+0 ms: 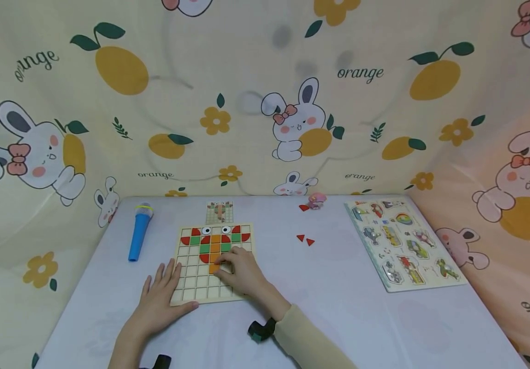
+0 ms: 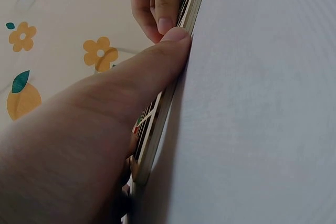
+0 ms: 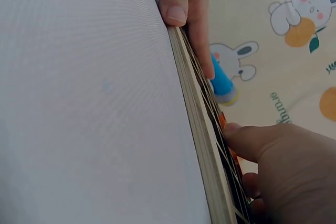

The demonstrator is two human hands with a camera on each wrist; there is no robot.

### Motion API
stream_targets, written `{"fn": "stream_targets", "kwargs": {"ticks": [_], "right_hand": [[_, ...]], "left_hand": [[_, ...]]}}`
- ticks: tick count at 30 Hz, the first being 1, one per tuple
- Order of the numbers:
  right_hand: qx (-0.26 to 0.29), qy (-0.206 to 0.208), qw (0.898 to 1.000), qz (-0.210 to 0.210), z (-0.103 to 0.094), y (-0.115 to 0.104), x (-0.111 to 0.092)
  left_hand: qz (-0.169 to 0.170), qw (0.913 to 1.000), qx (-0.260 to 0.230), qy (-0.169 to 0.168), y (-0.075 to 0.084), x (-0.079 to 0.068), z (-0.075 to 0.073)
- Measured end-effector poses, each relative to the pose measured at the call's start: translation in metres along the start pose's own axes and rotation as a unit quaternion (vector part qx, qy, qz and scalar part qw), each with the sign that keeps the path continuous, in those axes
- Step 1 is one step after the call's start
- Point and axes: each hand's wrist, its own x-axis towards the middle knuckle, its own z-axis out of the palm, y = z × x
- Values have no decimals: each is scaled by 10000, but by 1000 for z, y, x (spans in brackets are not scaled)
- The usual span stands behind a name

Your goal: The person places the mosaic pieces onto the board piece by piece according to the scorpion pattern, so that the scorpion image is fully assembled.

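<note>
A wooden grid board (image 1: 192,288) lies on the white-covered table, with red quarter-rounds, green squares, orange squares and two eye pieces set in its upper half. My left hand (image 1: 157,298) rests along the board's left side with its fingers extended, and the thumb (image 2: 170,43) lies on the near edge. Over the middle of the board, my right hand (image 1: 245,272) has its thumb and index finger bent at the lowest orange square tile (image 1: 214,268). In the right wrist view the thumb touches an orange tile (image 3: 222,121); the index fingertip is hidden there.
Behind the board lies a small pattern card (image 1: 219,212). A blue toy microphone (image 1: 140,233) is at left. Red triangle pieces (image 1: 310,242) and a small pink figure (image 1: 317,200) lie to the right, before a picture puzzle board (image 1: 405,246). A patterned cloth (image 1: 246,77) hangs behind.
</note>
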Motion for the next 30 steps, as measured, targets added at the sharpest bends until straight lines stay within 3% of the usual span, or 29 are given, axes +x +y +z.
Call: {"fn": "stream_targets", "kwargs": {"ticks": [20,25,30], "right_hand": [[255,-48,9996,78,-1,-2,-3],[715,55,9973,166,-14,3,1],[872,379,9947,400,-46,24,6]], "left_hand": [[33,10000,27,23,-2,-2,3],[-31,10000,37,-33,-3,0,4],[-37,10000,16,7,-2,1,3]]}}
